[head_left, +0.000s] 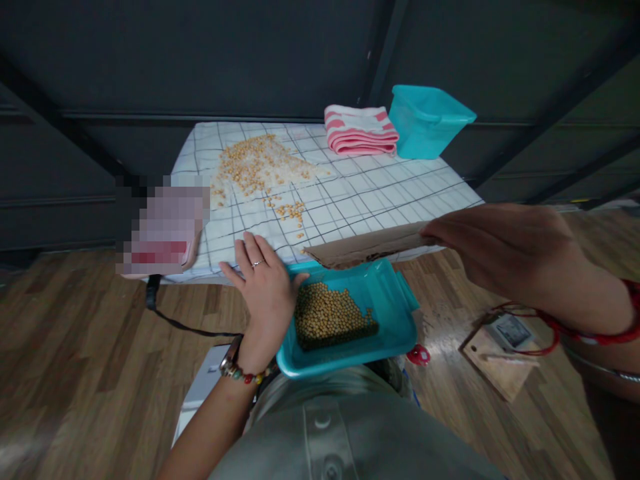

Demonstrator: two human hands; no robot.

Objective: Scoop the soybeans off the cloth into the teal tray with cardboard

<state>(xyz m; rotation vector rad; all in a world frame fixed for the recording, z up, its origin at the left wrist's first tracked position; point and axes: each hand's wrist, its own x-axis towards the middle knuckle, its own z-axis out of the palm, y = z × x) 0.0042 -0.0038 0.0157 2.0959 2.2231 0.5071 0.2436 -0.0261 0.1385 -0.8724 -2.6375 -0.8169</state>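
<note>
My left hand [265, 283] lies open at the table's front edge, its fingers spread on the cloth and its thumb over the rim of a turquoise plastic bin [397, 333]. The bin rests at my lap, just below the table edge, with a heap of soybeans [333, 313] in its left part. My right hand [515, 263] is closed on the end of a flat cardboard strip [367, 245]. The strip runs along the table edge, above the bin's far side. More soybeans [250, 163], mixed with small whitish grains, are scattered over the far left of the table.
A checked white cloth [370, 193] covers the table. At its back stand a folded pink-and-white towel [361, 131] and a second turquoise bin [425, 130]. A blurred-out pinkish object [167, 230] sits at the left edge. A wooden board [493, 367] lies lower right.
</note>
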